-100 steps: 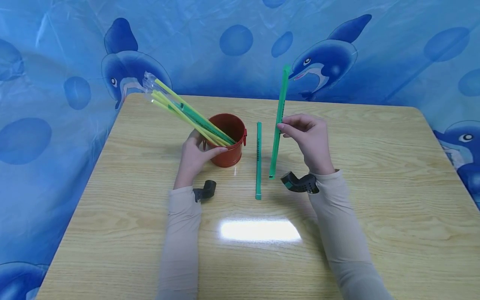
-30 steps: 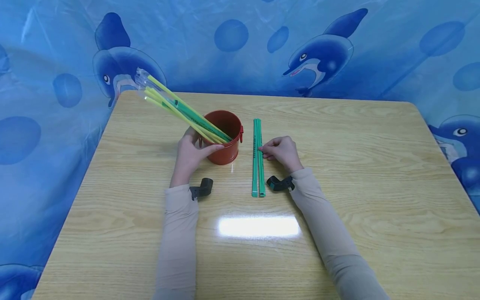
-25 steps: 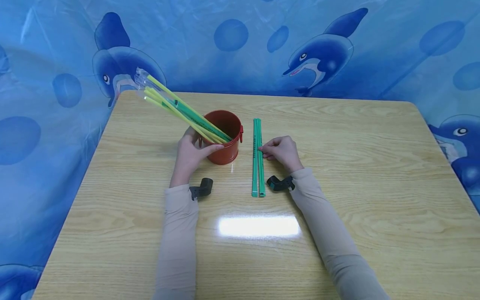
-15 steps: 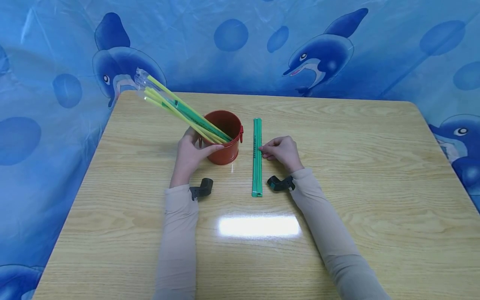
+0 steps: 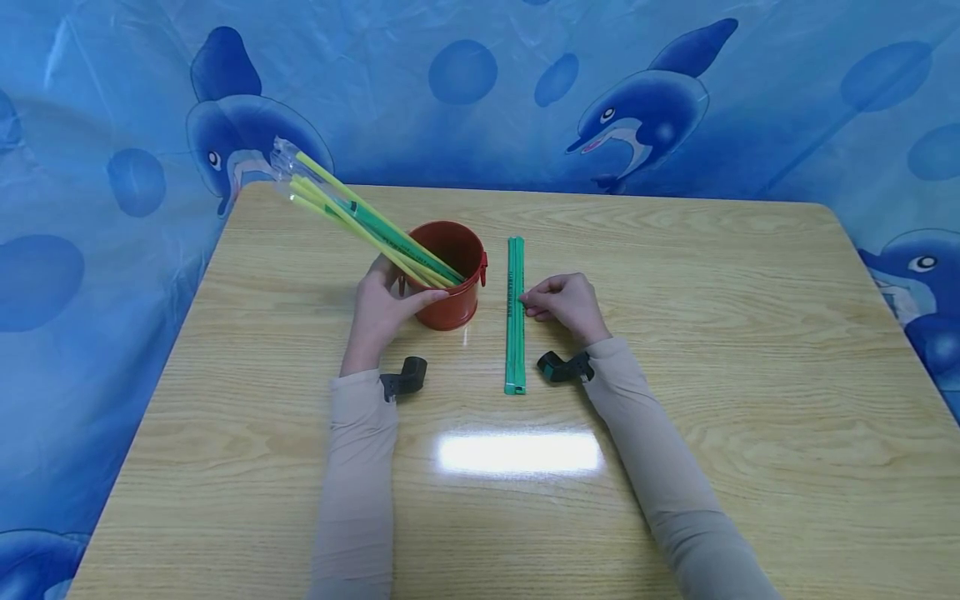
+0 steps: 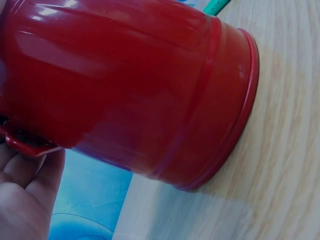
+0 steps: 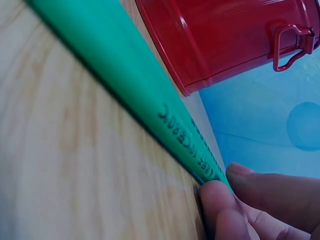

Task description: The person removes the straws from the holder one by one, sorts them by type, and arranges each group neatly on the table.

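My left hand (image 5: 378, 312) grips a small red metal bucket (image 5: 450, 313), thumb along its front and the other fingers around the side. In the left wrist view, fingers (image 6: 47, 185) lie by the bucket's small wire handle ear. Several long yellow and green wrapped straws (image 5: 371, 229) lean out of the bucket to the left. To the right of it, two green wrapped straws lie lengthwise, side by side. My right hand (image 5: 566, 304) pinches the right-hand green straw (image 5: 520, 354) near its middle. Printed black letters show on the green wrapper (image 7: 125, 70) in the right wrist view.
The wooden table (image 5: 720, 333) reaches to a blue dolphin-print sheet (image 5: 510, 150) at the back. A bright light reflection (image 5: 517, 452) lies on the table in front of the straws. Each wrist bears a black camera mount (image 5: 405, 377).
My right hand has lowered the raised green straw onto the table beside the other one, then slid it left until the gap between them closed. My left hand stays on the bucket.
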Demonstrator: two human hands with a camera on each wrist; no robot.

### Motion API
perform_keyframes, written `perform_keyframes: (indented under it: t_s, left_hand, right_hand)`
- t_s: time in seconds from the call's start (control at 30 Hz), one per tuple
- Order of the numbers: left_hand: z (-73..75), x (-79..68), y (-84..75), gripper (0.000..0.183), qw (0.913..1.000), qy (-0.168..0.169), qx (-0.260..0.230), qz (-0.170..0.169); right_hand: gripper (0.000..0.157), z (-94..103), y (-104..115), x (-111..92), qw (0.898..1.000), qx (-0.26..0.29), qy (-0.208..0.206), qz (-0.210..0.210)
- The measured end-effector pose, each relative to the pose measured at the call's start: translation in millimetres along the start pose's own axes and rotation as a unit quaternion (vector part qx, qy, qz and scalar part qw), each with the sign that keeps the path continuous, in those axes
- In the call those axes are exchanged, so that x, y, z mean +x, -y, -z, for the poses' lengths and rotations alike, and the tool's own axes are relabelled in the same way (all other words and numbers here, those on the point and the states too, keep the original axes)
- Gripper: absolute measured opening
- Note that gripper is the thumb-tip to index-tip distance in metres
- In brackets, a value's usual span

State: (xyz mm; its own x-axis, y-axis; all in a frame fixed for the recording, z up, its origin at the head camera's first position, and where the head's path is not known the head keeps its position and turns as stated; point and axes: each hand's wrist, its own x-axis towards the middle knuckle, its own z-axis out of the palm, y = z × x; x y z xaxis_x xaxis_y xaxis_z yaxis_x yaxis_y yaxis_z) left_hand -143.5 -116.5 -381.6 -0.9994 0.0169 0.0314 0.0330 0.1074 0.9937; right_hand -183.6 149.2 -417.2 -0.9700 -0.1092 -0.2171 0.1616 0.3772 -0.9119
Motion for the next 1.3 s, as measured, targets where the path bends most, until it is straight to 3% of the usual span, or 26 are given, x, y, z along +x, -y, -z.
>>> perform_keyframes:
  t_s: [0.17,0.43,0.6,0.83,1.03,1.3]
  left_hand:
    - [0.2,0.3,-0.4,0.067,1.0000,0.002,-0.001,0.002]
    - [1.4,-0.3,-0.7,0.067,1.0000,0.000,-0.007,0.004]
    - [1.6,0.8,-1.1,0.067,0.9999,0.000,-0.013,0.008]
    - [-0.2,0.4,-1.5,0.068,0.9999,0.000,-0.014,0.005]
    - [0.3,0.9,-1.1,0.067,1.0000,-0.002,-0.001,0.004]
    - [0.6,1.5,0.9,0.067,1.0000,0.000,-0.002,-0.007]
  right_hand:
    - [0.019,0.7,-1.5,-0.4,1.000,0.020,0.003,0.003]
    - [0.022,-1.8,0.7,-2.3,0.994,0.080,-0.024,0.065]
    - [0.026,-7.4,17.8,-5.5,0.992,0.094,-0.012,0.079]
    - [0.022,-13.8,50.7,-15.1,0.985,0.095,-0.006,0.144]
    - [0.025,-19.6,77.7,-24.4,0.981,0.098,0.012,0.168]
    - [0.025,-34.9,97.7,-26.8,0.974,0.105,0.030,0.200]
